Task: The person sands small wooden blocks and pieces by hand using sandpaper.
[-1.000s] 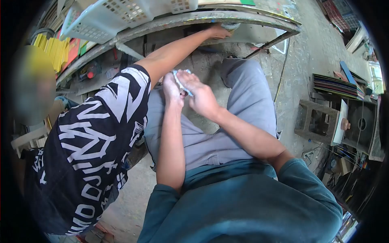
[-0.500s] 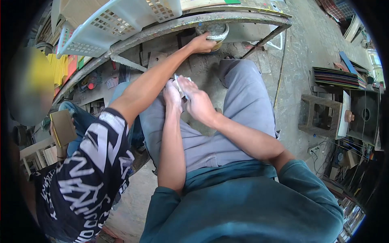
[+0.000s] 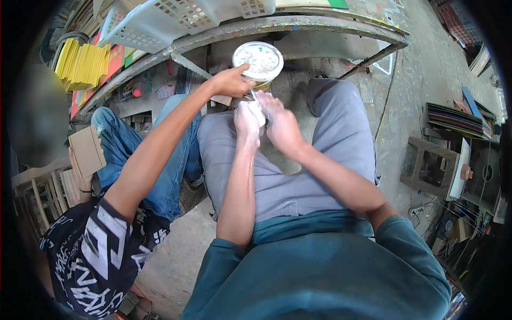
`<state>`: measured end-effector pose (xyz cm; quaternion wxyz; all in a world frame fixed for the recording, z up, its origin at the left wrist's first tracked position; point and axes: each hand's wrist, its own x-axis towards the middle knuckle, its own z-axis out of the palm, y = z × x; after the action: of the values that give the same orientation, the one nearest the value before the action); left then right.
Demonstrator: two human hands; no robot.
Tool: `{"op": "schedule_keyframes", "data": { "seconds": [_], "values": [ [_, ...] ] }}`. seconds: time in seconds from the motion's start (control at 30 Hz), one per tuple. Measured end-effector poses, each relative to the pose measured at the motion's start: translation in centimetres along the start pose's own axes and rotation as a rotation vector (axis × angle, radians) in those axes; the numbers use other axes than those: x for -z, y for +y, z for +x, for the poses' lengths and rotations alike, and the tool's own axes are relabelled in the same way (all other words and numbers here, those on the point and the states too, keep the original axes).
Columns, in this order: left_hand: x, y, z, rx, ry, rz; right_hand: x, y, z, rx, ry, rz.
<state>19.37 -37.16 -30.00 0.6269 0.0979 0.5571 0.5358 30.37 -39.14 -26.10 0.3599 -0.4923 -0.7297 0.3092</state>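
Between my knees my left hand, white with dust or paste, is closed around a small whitish thing that is mostly hidden by the fingers. My right hand is close against its right side, the fingertips blurred by motion, so I cannot make out their grip. Just beyond, a co-worker's hand grips the near left edge of a round tub with a white, smeared top. That hand is very near my fingertips.
A metal-framed workbench spans the front, carrying a white plastic basket. Yellow stacks stand at left. The co-worker's other hand holds a brown board. At right are a small stool and stacked sheets.
The co-worker has drawn the tub from under the bench toward my hands, and its white top now shows. My hands stay together, the right one moving. The view has shifted slightly left.
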Motion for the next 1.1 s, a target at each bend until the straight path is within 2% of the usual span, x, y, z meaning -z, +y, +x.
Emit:
{"op": "schedule_keyframes", "data": {
  "seconds": [0.03, 0.07, 0.17, 0.23, 0.27, 0.3, 0.37, 0.43, 0.5, 0.57, 0.6, 0.63, 0.7, 0.73, 0.83, 0.93, 0.97, 1.0, 1.1],
  "values": [
    [-0.2, 0.4, -1.1, -0.049, 0.059, 0.169, 0.1, -0.2, -0.5, -0.005, -0.006, 0.000],
    [0.5, 0.1, -1.1, -0.041, 0.063, 0.173, 0.0, -0.6, -1.2, -0.009, -0.015, 0.021],
    [0.3, 1.9, -0.2, 0.026, 0.010, -0.003, -0.7, -3.0, -2.4, 0.046, -0.022, -0.041],
    [-0.5, 2.0, -0.9, -0.026, 0.077, -0.159, -0.6, -2.4, -1.1, 0.050, -0.015, -0.027],
    [-0.1, 1.6, -0.8, 0.031, 0.012, -0.203, -0.5, -1.4, 0.2, 0.052, -0.003, -0.007],
    [0.0, 0.9, -0.8, -0.053, 0.100, -0.135, -0.4, -0.7, 1.1, 0.025, -0.025, -0.034],
    [0.4, 1.0, -0.7, 0.032, 0.038, -0.188, -0.5, -1.2, 0.0, 0.020, -0.023, -0.023],
    [0.6, 2.4, -0.8, 0.073, 0.081, -0.148, -0.5, -3.2, -1.8, 0.107, -0.041, -0.012],
    [1.6, 2.0, 0.0, 0.042, 0.094, -0.147, -1.1, -3.0, -1.7, 0.116, -0.017, -0.032],
    [4.8, 0.6, 2.2, 0.266, -0.447, -0.468, -1.1, -0.8, 0.6, 0.068, 0.012, -0.069],
    [6.1, 0.5, 3.1, 0.385, -0.709, -0.476, -1.0, 0.2, 1.4, 0.006, -0.021, -0.037],
    [4.6, 0.7, 2.1, 0.388, -0.710, -0.473, -0.8, -0.1, 0.8, 0.004, -0.017, -0.036],
    [-0.2, 2.4, -0.8, 0.078, 0.038, -0.209, -0.5, -1.7, -0.7, 0.003, -0.062, 0.020],
    [0.3, 3.0, -0.5, 0.090, 0.062, -0.145, -0.4, -3.2, -1.2, 0.120, -0.030, -0.045],
    [-0.2, 2.2, -0.1, 0.106, 0.011, -0.251, -0.6, -1.1, -0.4, 0.038, -0.076, -0.036],
    [0.4, 1.1, 0.6, 0.185, 0.053, -0.198, -1.1, 1.3, 0.7, 0.059, -0.037, -0.084],
    [0.1, 1.3, 0.9, 0.195, 0.073, -0.167, -0.8, 0.3, 0.3, 0.068, -0.027, -0.085],
    [0.9, 0.0, 2.5, 0.070, 0.099, -0.098, -0.5, -1.1, -0.9, 0.080, -0.022, -0.048],
    [0.1, 0.5, 1.8, 0.107, 0.066, -0.189, -0.2, -1.2, -1.1, 0.085, -0.011, -0.017]
  ]
}}
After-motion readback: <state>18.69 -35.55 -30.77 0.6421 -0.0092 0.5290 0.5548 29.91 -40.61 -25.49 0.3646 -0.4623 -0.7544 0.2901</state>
